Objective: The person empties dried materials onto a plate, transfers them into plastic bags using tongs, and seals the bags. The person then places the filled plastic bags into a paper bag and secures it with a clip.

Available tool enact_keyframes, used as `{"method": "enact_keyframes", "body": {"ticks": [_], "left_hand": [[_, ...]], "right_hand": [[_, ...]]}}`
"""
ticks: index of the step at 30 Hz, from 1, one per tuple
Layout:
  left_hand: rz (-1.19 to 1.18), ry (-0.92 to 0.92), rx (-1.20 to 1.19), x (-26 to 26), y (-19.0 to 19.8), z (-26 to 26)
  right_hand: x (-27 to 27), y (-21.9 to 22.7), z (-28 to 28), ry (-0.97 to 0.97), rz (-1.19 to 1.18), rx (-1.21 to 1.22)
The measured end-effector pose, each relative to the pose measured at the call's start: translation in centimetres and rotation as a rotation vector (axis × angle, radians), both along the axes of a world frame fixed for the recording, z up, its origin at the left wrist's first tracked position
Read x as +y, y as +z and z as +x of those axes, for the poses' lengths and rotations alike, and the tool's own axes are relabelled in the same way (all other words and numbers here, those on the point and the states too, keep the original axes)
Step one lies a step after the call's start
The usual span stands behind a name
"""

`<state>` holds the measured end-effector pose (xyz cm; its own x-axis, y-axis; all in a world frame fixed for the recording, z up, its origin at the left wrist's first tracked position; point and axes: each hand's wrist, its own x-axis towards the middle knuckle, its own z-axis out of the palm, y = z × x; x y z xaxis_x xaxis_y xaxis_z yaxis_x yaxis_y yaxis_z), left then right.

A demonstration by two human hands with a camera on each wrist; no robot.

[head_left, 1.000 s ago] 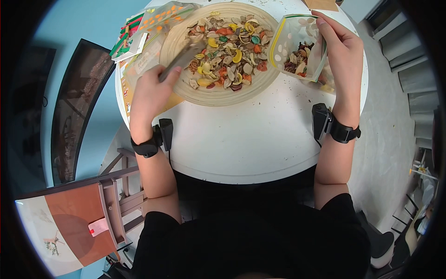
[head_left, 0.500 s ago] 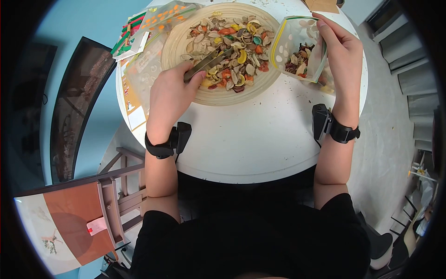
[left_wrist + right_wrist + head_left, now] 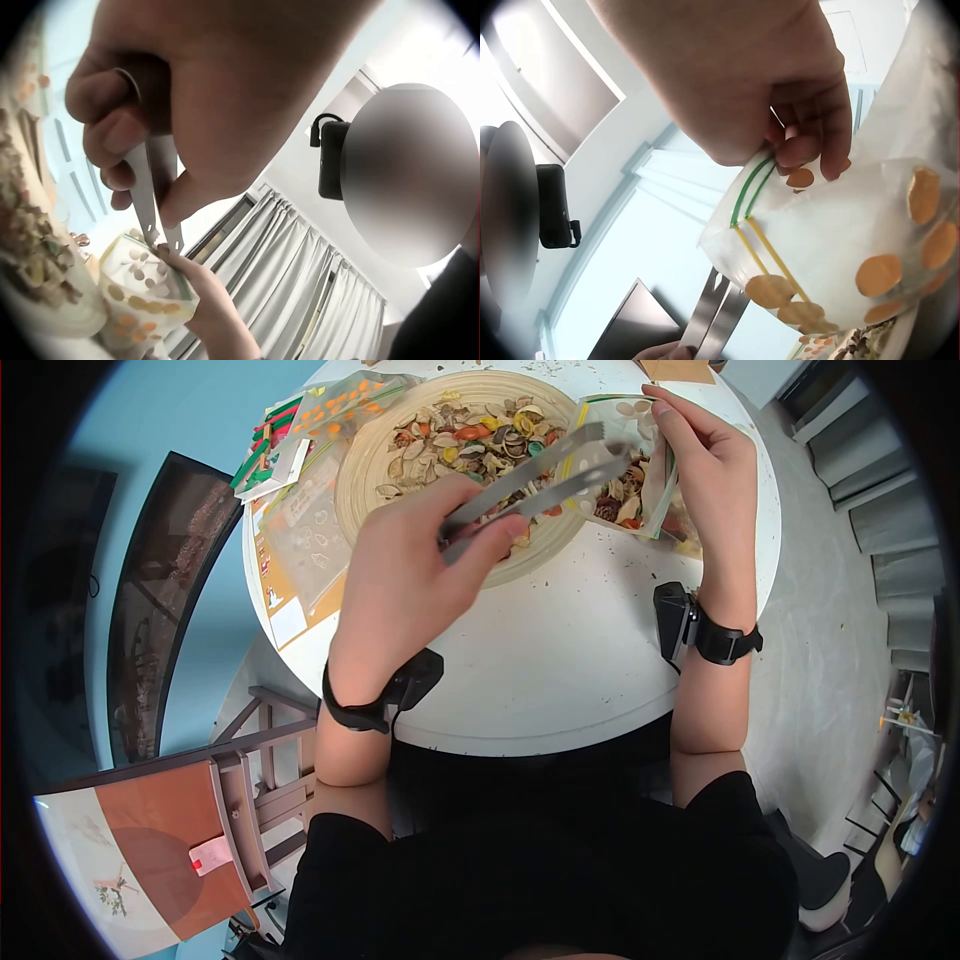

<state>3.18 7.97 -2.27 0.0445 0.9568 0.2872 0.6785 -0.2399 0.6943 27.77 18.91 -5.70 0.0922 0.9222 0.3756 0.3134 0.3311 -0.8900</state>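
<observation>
My left hand [image 3: 405,580] grips a pair of metal tongs [image 3: 525,482], its tips spread over the mouth of a clear zip bag [image 3: 832,240]. Whether the tips carry a piece I cannot tell. With thumb and fingers, my right hand [image 3: 718,475] pinches the bag's rim by its green and yellow zip strip, keeping the mouth wide. Inside the dotted bag lies some potpourri [image 3: 628,500]. A round woven plate [image 3: 357,485] to the left bears a heap of mixed potpourri [image 3: 450,450], dried petals and slices in beige, orange, yellow and green, partly hidden by the left hand and tongs.
At the table's left lie an orange-dotted zip bag [image 3: 350,405], a flat clear bag [image 3: 310,525] and a white box with red and green pieces [image 3: 275,455]. Brown cardboard [image 3: 678,370] lies at the far edge. Crumbs dot the white table [image 3: 540,660].
My left hand has carried the tongs from the plate, where they dipped into the heap, rightward to the bag's mouth. The right hand keeps its pinch on the rim.
</observation>
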Motion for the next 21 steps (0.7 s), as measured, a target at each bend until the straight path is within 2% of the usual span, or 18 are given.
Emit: {"method": "enact_keyframes", "body": {"ticks": [2, 5, 6, 9, 10, 13, 16, 21], "left_hand": [[-0.042, 0.006, 0.025, 0.1, 0.6, 0.6], [-0.05, 0.156, -0.06, 1.2, 0.0, -1.7], [0.011, 0.206, 0.054, 1.7, -0.3, -2.4], [-0.102, 0.207, 0.197, 2.1, -1.5, -2.1], [-0.132, 0.182, 0.319, 2.3, -1.9, -1.9], [-0.082, 0.229, 0.449, 2.3, -3.5, -2.2], [-0.117, 0.303, 0.45, 2.1, -3.7, -2.8], [-0.175, 0.238, 0.426, 2.2, -3.6, -3.7]], "right_hand": [[0.4, -0.2, 0.2, -0.013, 0.008, 0.039], [0.3, 0.0, 0.8, -0.024, -0.016, 0.079], [0.3, 0.0, 0.9, -0.025, -0.026, 0.088], [0.5, 0.0, 0.9, -0.04, -0.017, 0.084], [0.4, 0.0, 0.8, -0.04, -0.01, 0.079], [0.4, 0.0, 0.8, -0.042, -0.002, 0.064], [0.3, 0.0, 0.9, -0.047, -0.007, 0.058], [0.5, -0.1, 0.6, -0.038, 0.004, 0.073]]}}
